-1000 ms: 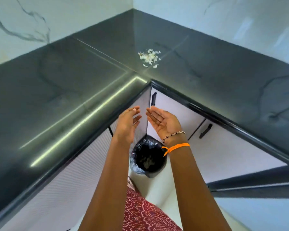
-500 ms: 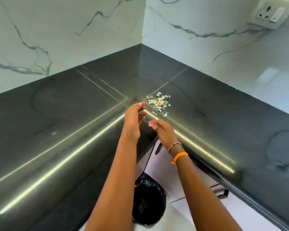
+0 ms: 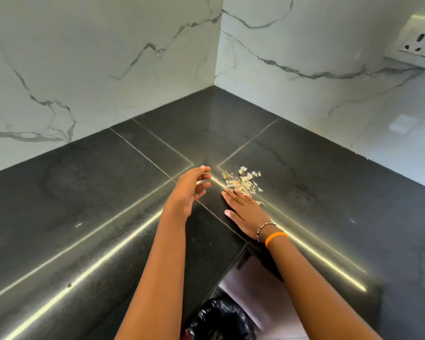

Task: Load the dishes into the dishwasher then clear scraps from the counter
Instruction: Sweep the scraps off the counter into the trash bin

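A small heap of pale scraps [image 3: 243,180] lies on the black stone counter [image 3: 108,192], near its inner corner. My right hand [image 3: 243,212] lies flat on the counter, palm down, its fingertips at the near edge of the scraps. My left hand [image 3: 190,190] hovers just left of the heap, fingers loosely bent, holding nothing. Neither hand grips anything.
White marble walls meet behind the counter corner. A wall socket [image 3: 415,47] sits at the upper right. Below the counter's front edge stands a bin lined with a black bag [image 3: 219,320], beside white cabinet doors [image 3: 255,285].
Both hands rose from above the bin to the counter and reached forward. The right hand turned palm down and came to rest flat by the scraps. The view tilted up toward the walls.
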### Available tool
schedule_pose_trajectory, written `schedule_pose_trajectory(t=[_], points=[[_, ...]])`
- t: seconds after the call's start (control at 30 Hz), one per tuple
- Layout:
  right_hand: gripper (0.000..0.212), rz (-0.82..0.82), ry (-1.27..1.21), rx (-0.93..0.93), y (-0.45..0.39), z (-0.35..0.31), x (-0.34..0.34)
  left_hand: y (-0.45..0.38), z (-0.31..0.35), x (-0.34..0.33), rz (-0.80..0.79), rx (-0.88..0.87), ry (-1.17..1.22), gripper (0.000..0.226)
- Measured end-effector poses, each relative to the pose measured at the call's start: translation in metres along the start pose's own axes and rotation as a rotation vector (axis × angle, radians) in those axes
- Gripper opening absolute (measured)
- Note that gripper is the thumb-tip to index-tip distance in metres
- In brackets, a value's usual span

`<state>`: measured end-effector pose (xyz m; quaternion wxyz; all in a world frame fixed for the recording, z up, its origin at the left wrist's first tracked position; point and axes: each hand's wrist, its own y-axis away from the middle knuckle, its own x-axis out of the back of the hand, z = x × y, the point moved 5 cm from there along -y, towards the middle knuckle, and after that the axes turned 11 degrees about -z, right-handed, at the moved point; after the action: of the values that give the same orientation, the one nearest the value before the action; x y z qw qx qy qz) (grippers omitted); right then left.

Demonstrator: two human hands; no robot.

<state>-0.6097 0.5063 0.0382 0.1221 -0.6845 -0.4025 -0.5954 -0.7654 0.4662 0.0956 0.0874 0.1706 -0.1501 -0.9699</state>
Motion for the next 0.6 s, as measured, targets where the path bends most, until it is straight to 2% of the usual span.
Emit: schedule_pose_trajectory(t=[0.1, 0.17, 0.2, 0.23, 0.27, 0.33, 0.37, 0.43, 0.6], points=[[0.040, 0.209, -0.164, -0.019, -0.010, 0.004, 0.023, -0.003, 0.017, 0.015, 0.057, -0.046, -0.044, 0.021], [0.032, 0.413, -0.145, 0.041, -0.012, -0.015, 0.038, -0.007, 0.023, 0.021, 0.115, -0.058, -0.043, 0.021], [0.033, 0.450, -0.101, 0.106, -0.014, -0.028, 0.040, -0.010, 0.025, 0.021, 0.140, -0.062, -0.036, 0.021], [0.035, 0.416, -0.033, 0.178, -0.018, -0.044, 0.036, -0.013, 0.026, 0.021, 0.162, -0.064, -0.025, 0.022], [0.039, 0.310, 0.035, 0.233, -0.023, -0.060, 0.026, -0.017, 0.027, 0.018, 0.176, -0.065, -0.020, 0.022], [0.060, 0.049, 0.142, 0.226, -0.030, -0.076, 0.002, -0.023, 0.030, 0.013, 0.180, -0.056, -0.025, 0.023], [0.072, -0.002, 0.196, 0.197, -0.032, -0.075, -0.003, -0.027, 0.031, 0.009, 0.175, -0.052, -0.037, 0.023], [0.091, 0.025, 0.262, 0.149, -0.035, -0.064, -0.003, -0.032, 0.033, 0.003, 0.156, -0.054, -0.063, 0.022], [0.110, 0.117, 0.350, -0.067, -0.040, -0.007, 0.019, -0.038, 0.024, -0.004, 0.144, -0.030, -0.110, 0.022]])
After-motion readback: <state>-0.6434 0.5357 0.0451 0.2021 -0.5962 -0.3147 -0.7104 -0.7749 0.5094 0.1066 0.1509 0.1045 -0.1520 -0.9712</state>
